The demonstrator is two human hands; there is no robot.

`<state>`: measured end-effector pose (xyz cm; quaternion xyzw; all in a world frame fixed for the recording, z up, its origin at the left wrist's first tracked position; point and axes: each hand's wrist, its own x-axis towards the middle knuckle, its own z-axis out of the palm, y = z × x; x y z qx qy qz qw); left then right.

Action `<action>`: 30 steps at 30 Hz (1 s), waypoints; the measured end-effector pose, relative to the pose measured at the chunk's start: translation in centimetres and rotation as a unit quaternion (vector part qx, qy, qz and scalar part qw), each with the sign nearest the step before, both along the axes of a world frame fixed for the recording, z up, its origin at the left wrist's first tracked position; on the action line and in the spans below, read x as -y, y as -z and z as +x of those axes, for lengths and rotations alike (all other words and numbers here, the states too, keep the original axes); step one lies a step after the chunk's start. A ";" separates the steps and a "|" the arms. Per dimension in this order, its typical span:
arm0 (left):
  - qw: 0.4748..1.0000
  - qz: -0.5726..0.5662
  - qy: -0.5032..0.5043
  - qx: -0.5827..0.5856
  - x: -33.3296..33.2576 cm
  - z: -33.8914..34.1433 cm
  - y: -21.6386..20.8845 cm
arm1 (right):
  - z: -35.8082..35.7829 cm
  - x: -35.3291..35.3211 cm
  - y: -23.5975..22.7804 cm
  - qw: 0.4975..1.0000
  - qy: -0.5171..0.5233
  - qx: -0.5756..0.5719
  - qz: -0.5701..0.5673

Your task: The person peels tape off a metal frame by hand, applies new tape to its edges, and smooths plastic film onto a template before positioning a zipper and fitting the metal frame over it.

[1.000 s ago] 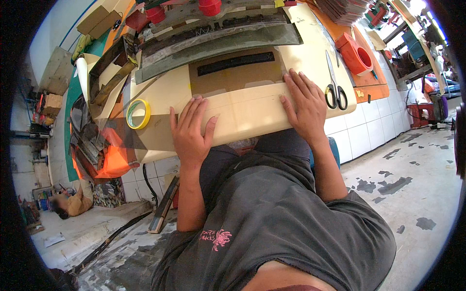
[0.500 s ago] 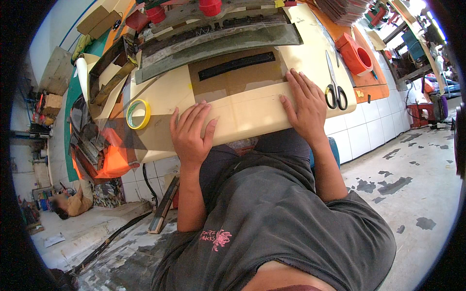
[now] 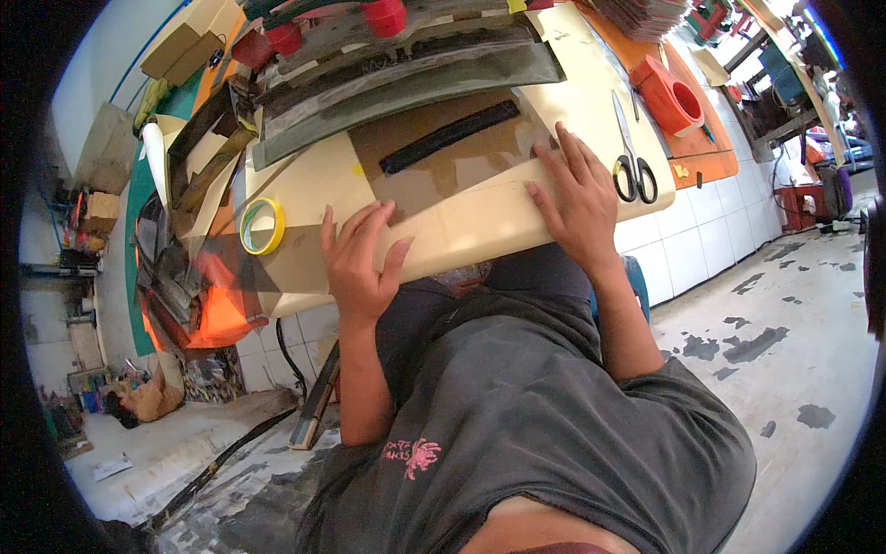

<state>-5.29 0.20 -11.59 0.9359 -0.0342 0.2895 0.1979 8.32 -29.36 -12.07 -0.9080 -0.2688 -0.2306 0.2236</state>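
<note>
A brown see-through sheet (image 3: 441, 183) lies on the cream tabletop (image 3: 480, 226) in front of me, with a black strip (image 3: 449, 138) across it. My left hand (image 3: 363, 265) rests at the near left corner of the sheet, fingers spread and index fingertip at its edge. Near the sheet's right edge lies my right hand (image 3: 581, 200), fingers stretched out and thumb apart. Neither hand grips anything. Black-handled scissors (image 3: 631, 166) lie just beyond my right fingers. To the left of my left hand stands a roll of yellow tape (image 3: 263, 226).
Behind the sheet lies a long dark green-grey mesh-like frame (image 3: 406, 102). A red tape dispenser-like holder (image 3: 666, 97) stands on the orange mat at right. Orange material (image 3: 221, 305) and dark scraps crowd the left. A person (image 3: 152, 397) is on the floor far left.
The brown sheet and its black strip have turned slightly, the right end away from me and the left end nearer. My fingers have lifted and shifted a little along its edges.
</note>
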 end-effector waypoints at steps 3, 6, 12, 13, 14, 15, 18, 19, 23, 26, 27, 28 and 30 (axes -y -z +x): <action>0.998 -0.034 0.058 -0.001 -0.1 -0.4 0.1 | -0.1 -0.1 0.0 1.000 0.021 0.003 -0.012; 0.992 -0.051 0.112 -0.010 -0.7 -1.0 -0.1 | 0.0 0.0 -0.3 1.000 0.009 0.006 -0.013; 0.990 -0.040 0.130 -0.029 -0.4 -0.5 -1.3 | -0.3 0.9 -0.7 0.998 -0.060 0.005 -0.016; 0.990 -0.039 0.131 -0.030 -0.1 -0.2 -1.4 | -0.3 0.9 -0.9 0.998 -0.063 -0.003 0.000; 0.994 -0.038 0.098 -0.032 0.3 0.1 -1.4 | -0.3 0.9 -0.7 0.998 -0.062 -0.004 0.000; 0.997 -0.038 0.064 -0.033 0.5 0.2 -1.5 | -0.1 0.9 -0.5 0.998 -0.056 -0.009 0.014; 0.991 -0.002 0.085 -0.100 0.0 0.2 -0.9 | 0.3 0.7 -0.6 0.999 -0.027 -0.022 0.035; 0.991 0.001 0.089 -0.101 0.2 0.1 -1.0 | 0.4 0.6 -0.6 0.999 -0.009 -0.032 0.041; 0.982 -0.016 0.156 -0.101 2.1 -0.5 -1.1 | 1.0 0.3 -0.5 0.999 0.014 -0.041 0.027; 0.977 -0.013 0.190 -0.099 3.7 -0.7 -1.3 | 1.8 0.5 -0.2 0.999 0.016 -0.039 0.014; 0.976 -0.012 0.194 -0.099 4.1 -0.8 -1.3 | 2.1 0.5 -0.1 0.999 0.012 -0.041 0.013; 0.971 -0.017 0.216 -0.100 4.5 -0.9 -1.2 | 2.3 0.5 -0.1 0.999 0.007 -0.043 0.012; 0.963 -0.027 0.250 -0.099 5.2 -0.9 -1.1 | 2.5 0.4 -0.4 0.999 0.007 -0.042 0.007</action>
